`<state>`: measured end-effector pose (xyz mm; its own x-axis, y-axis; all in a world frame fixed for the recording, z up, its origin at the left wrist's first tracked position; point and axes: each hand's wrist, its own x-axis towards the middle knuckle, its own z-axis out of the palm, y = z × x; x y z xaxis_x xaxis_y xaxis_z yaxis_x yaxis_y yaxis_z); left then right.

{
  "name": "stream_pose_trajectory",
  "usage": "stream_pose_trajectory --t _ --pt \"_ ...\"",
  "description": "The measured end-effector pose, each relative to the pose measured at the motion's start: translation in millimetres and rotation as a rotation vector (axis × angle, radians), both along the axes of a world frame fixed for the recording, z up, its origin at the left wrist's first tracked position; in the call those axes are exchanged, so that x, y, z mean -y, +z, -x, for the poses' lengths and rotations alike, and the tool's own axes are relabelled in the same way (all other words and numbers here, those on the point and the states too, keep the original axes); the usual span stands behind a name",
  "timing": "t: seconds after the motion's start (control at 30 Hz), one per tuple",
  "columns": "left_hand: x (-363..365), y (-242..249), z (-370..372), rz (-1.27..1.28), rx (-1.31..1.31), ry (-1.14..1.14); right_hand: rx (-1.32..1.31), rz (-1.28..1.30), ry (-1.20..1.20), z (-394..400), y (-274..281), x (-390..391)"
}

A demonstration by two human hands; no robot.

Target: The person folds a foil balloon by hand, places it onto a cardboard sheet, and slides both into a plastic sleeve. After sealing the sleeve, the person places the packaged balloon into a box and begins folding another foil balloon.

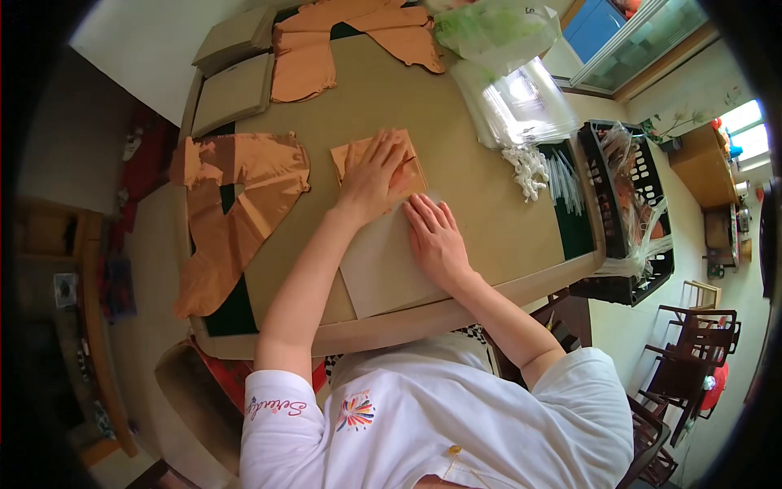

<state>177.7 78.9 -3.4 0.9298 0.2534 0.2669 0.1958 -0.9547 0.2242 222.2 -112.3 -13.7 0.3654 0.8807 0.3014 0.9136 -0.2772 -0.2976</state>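
Note:
My left hand [373, 175] lies flat with its fingers stretched out on a folded square of copper-coloured foil [417, 175], pressing it down. Close beside it, my right hand [436, 240] rests with fingers extended at the foil's near edge, over the top of a pale flat sheet [379, 273]. Some of the foil is hidden under my left hand. To the left lies an unfolded, flat foil balloon [265, 175] with a hole in it. Another flat copper foil balloon [305, 61] is spread at the far side.
Stacks of flat cardboard [232, 94] stand at the far left of the table [505, 220]. Clear plastic bags [525, 102], a bundle of white ribbon [528, 171] and clear straws [564, 183] lie at the right. A black crate [607, 187] stands beyond the table's right edge.

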Motion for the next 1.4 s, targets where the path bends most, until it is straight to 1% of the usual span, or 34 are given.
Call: stream_pose_trajectory --t 0.1,0.17,0.27,0.37,0.47,0.57,0.67,0.77,0.87,0.97,1.1,1.2,1.3,1.4 --pt "13 4 38 0.07 0.081 0.093 -0.03 0.0 -0.001 2 4 1" --pt "4 -18 56 0.345 0.373 0.28 -0.023 -0.005 -0.007 2 2 1" --pt "-34 -10 63 0.383 0.341 0.442 -0.016 -0.011 -0.006 1 -1 1" --pt "-69 -1 36 0.394 0.081 0.477 -0.008 -0.024 0.001 0 -4 1" --pt "-77 26 9 0.441 -0.207 0.486 0.007 -0.026 -0.002 0 -6 1" --pt "-85 32 -3 0.538 -0.191 0.559 0.016 -0.022 -0.007 0 -6 0" --pt "-95 22 10 1.154 -0.018 0.589 0.006 -0.022 -0.007 -1 -6 1" --pt "-68 30 40 1.445 0.059 0.48 -0.014 -0.02 -0.008 0 -4 1" --pt "-46 24 53 1.389 -0.089 0.406 -0.026 -0.017 -0.009 2 0 1" --pt "-39 10 49 1.171 -0.122 0.4 -0.029 -0.02 0.007 -1 -6 3" --pt "-43 10 50 1.245 -0.137 0.421 -0.07 -0.047 0.013 -1 -1 2" --pt "-44 11 51 1.168 -0.13 0.483 -0.067 -0.037 0.001 0 1 0" --pt "-46 12 49 1.253 0.012 0.46 -0.045 -0.036 -0.002 1 0 -5" --pt "-45 18 49 1.224 0.012 0.486 -0.051 -0.021 -0.012 3 -2 -7"
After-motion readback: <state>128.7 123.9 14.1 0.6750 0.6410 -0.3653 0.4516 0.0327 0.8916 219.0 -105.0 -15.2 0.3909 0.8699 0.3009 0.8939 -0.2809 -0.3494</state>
